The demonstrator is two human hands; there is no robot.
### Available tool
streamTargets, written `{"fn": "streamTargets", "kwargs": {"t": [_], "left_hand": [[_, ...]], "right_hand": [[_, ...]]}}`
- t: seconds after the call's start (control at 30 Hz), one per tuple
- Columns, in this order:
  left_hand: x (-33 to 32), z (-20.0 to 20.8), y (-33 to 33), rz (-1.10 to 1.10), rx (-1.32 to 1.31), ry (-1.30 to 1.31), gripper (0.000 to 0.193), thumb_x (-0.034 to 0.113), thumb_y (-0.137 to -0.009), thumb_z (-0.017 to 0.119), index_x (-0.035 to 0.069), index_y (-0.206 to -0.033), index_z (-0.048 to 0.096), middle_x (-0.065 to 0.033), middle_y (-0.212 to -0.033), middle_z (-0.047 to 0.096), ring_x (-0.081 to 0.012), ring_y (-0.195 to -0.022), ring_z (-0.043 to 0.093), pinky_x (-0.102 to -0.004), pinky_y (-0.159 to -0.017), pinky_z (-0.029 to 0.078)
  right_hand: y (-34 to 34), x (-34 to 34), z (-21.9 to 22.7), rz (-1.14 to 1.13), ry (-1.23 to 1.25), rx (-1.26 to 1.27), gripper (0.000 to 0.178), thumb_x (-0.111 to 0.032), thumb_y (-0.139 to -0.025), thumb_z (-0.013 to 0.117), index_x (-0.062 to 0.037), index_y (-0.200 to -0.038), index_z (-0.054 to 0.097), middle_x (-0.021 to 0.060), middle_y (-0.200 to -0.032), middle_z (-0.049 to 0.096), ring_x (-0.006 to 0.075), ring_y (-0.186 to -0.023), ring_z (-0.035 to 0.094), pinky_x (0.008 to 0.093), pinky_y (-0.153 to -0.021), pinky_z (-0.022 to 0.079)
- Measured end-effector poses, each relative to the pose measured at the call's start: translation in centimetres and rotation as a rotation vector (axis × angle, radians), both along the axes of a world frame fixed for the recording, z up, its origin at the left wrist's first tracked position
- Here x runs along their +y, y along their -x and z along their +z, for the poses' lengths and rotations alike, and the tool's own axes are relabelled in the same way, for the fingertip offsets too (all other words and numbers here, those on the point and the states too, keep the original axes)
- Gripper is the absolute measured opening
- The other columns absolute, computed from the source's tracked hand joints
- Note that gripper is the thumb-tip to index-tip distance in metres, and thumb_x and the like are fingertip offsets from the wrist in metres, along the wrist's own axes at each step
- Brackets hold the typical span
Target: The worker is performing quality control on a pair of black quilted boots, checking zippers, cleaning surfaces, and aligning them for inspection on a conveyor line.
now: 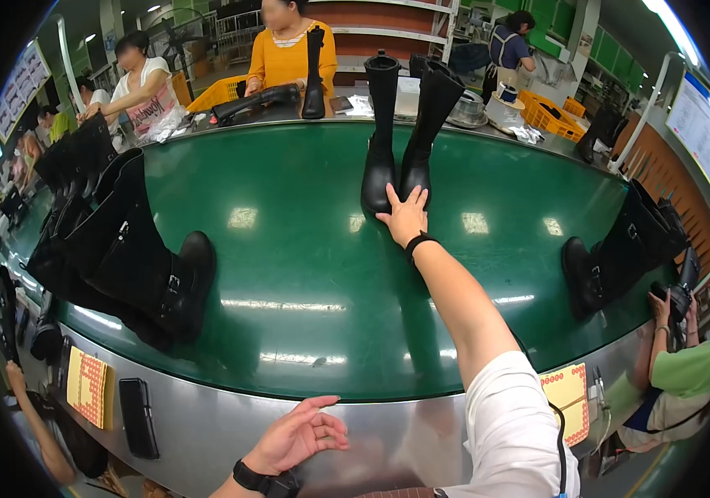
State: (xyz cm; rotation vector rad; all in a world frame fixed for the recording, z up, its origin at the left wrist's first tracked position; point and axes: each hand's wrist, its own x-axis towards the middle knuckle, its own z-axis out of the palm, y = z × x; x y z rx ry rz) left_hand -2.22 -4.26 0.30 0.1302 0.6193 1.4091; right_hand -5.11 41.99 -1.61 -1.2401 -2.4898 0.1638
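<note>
Black boots (380,153) | touched, not gripped, by spread right hand (406,214) | ahead of half-curled, empty left hand (295,437)

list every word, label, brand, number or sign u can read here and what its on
Upper right board: print too small and blurred to read.
Upper left board: likewise unreadable.
Left yellow pad: red marks, too small to read.
Right yellow sheet: red marks, too small to read.
Co-worker's white shirt: dark lettering, not copied out.
Tall black boots at the right hand: no lettering visible.
</note>
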Motion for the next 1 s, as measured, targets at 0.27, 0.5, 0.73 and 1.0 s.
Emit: {"fn": "streamTargets", "kwargs": {"t": [0.27, 0.5, 0.73, 1.0], "left_hand": [[0.1, 0.0, 0.2, -0.013, -0.029, -0.004, 0.044, 0.027, -0.103, 0.041, -0.001, -0.137, 0.043, -0.0223, -0.107, 0.062, -0.0347, -0.104, 0.060, -0.0538, -0.098, 0.046], [0.2, -0.7, 0.3, -0.061, -0.001, -0.060, 0.041, 0.028, -0.104, 0.039, 0.001, -0.135, 0.045, -0.0226, -0.109, 0.064, -0.0371, -0.105, 0.062, -0.0533, -0.099, 0.046], [0.4, -0.3, -0.1, -0.002, 0.118, -0.030, 0.038, 0.028, -0.103, 0.040, 0.000, -0.127, 0.051, -0.0236, -0.102, 0.066, -0.0378, -0.099, 0.065, -0.0588, -0.093, 0.049], [0.4, 0.2, -0.4, 0.024, 0.085, -0.008, 0.039, 0.026, -0.102, 0.040, -0.003, -0.128, 0.050, -0.0236, -0.102, 0.065, -0.0401, -0.099, 0.064, -0.0590, -0.094, 0.049]], "right_hand": [[0.8, 1.4, 0.9, -0.067, 0.118, -0.088, 0.079, -0.047, -0.083, 0.072, -0.0343, -0.150, 0.033, 0.0277, -0.158, 0.011, 0.0459, -0.147, 0.009, 0.0676, -0.107, 0.031], [-7.4, -5.1, 9.9, 0.010, -0.132, -0.656, 0.059, -0.057, -0.080, 0.068, -0.0225, -0.128, 0.063, 0.0102, -0.141, 0.049, 0.0333, -0.140, 0.032, 0.0741, -0.106, 0.022], [-22.5, -7.4, 24.3, -0.240, -0.358, -0.657, 0.032, -0.023, -0.085, 0.060, -0.0102, -0.112, 0.071, 0.0124, -0.120, 0.065, 0.0347, -0.122, 0.051, 0.0787, -0.100, 0.022], [-43.8, -3.7, 33.7, -0.437, -0.150, -0.288, 0.097, -0.065, -0.060, 0.081, -0.0335, -0.144, 0.044, 0.0237, -0.154, 0.025, 0.0465, -0.143, 0.020, 0.0745, -0.104, 0.022]]}}
